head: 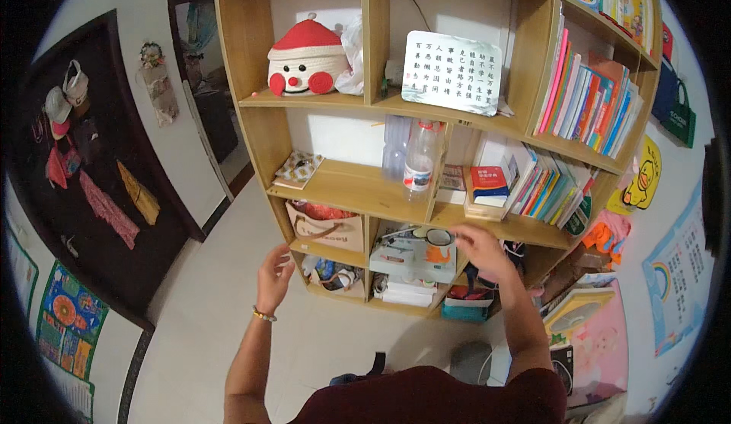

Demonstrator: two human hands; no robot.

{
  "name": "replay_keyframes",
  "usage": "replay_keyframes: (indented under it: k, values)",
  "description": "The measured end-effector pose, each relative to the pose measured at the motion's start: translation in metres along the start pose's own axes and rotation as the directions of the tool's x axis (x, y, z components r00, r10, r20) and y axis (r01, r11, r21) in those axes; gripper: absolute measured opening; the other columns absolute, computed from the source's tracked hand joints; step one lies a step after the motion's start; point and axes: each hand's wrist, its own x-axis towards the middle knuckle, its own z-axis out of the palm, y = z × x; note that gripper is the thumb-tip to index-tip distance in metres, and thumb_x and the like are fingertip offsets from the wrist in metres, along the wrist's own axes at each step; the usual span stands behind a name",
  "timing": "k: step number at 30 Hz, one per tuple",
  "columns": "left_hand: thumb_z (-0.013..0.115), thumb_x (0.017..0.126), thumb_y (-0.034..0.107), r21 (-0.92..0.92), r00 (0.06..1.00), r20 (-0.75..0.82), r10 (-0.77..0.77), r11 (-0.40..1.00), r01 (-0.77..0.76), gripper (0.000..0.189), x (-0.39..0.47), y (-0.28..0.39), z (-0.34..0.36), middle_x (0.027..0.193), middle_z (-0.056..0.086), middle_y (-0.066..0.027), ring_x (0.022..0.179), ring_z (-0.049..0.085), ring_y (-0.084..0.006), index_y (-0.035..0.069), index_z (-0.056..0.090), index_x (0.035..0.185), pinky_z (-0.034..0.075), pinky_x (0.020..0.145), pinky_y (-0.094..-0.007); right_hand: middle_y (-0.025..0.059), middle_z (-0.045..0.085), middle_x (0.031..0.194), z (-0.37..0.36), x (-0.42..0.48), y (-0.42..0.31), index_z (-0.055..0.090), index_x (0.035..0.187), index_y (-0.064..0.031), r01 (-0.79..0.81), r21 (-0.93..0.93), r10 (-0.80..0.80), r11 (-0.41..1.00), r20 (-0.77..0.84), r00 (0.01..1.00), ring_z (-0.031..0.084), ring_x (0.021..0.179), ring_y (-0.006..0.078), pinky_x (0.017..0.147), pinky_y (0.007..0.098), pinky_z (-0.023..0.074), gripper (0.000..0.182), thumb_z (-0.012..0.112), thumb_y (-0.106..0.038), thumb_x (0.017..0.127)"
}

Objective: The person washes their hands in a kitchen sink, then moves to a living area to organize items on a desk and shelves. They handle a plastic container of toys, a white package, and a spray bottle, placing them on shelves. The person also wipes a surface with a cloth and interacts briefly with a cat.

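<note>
My left hand (pixel 275 278), with a beaded bracelet at its wrist, is raised with fingers loosely bent and nothing in it, left of the wooden shelf unit (pixel 342 194). In front of the shelves, my right hand (pixel 478 248) is beside a round black-rimmed object (pixel 439 236); whether its fingers touch or hold that object is unclear. A clear plastic bottle (pixel 420 164) and a red and blue book on a stack (pixel 489 181) stand on the shelf above. Behind the round object is a light box with an orange picture (pixel 414 258).
A red-hatted knitted basket (pixel 307 61), a card with writing (pixel 451 74) and rows of books (pixel 591 104) fill upper compartments. Bags (pixel 328 230) occupy lower ones. A dark door (pixel 103 167) is at left; a grey bin (pixel 471 361) and a pink panel (pixel 602 338) are near me.
</note>
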Motion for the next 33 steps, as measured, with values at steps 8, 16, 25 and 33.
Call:
replay_keyframes:
  k: [8, 16, 25, 33]
  values:
    - [0.056, 0.075, -0.001, 0.176, 0.892, 0.113, 0.437, 0.875, -0.451, 0.048, 0.158, 0.098, -0.034, 0.113, 0.053, -0.0127, 0.098, 0.053, -0.0185, 0.003, 0.043, 0.121, 0.043, 0.08, -0.0287, 0.0138, 0.06, 0.092, 0.027, -0.01, -0.01, 0.055, 0.105, -0.0054, -0.103, -0.086, 0.097, 0.991, -0.069, 0.993, 0.058, 0.075, 0.0263, 0.07, 0.0315, 0.0456, 0.027, 0.054, -0.014, 0.079]
    - [0.058, 0.076, 0.005, 0.075, 0.686, 0.183, 0.705, 0.685, -0.724, 0.046, 0.226, 0.164, -0.062, 0.112, 0.054, -0.012, 0.105, 0.051, -0.0246, 0.005, 0.044, 0.119, 0.041, 0.085, -0.0344, 0.0087, 0.058, 0.087, -0.02, 0.006, -0.098, 0.055, 0.104, -0.0056, -0.172, -0.251, 0.091, 0.953, -0.302, 0.949, 0.055, 0.075, 0.0135, 0.067, 0.0261, 0.0448, 0.026, 0.052, -0.006, 0.079]
    - [0.06, 0.07, 0.005, 0.041, 0.579, 0.357, 0.733, 0.607, -0.794, 0.043, 0.187, 0.151, -0.087, 0.109, 0.052, -0.0166, 0.102, 0.049, -0.0328, 0.004, 0.049, 0.112, 0.038, 0.088, -0.0355, 0.0069, 0.061, 0.089, -0.148, 0.172, -0.215, 0.055, 0.107, -0.006, 0.005, -0.657, -0.39, 0.754, -0.441, 0.808, 0.056, 0.076, 0.012, 0.071, 0.0262, 0.0452, 0.029, 0.052, -0.02, 0.082]
    - [0.061, 0.071, 0.004, 0.122, 0.729, 0.353, 0.586, 0.744, -0.657, 0.041, 0.186, 0.096, -0.091, 0.112, 0.051, -0.0152, 0.104, 0.048, -0.0315, 0.003, 0.049, 0.11, 0.039, 0.087, -0.0359, 0.0191, 0.06, 0.09, -0.251, 0.328, -0.265, 0.062, 0.092, -0.0052, -0.131, -0.749, -0.553, 0.649, -0.583, 0.595, 0.057, 0.089, 0.033, 0.078, 0.0394, 0.0441, 0.026, 0.053, -0.024, 0.077]
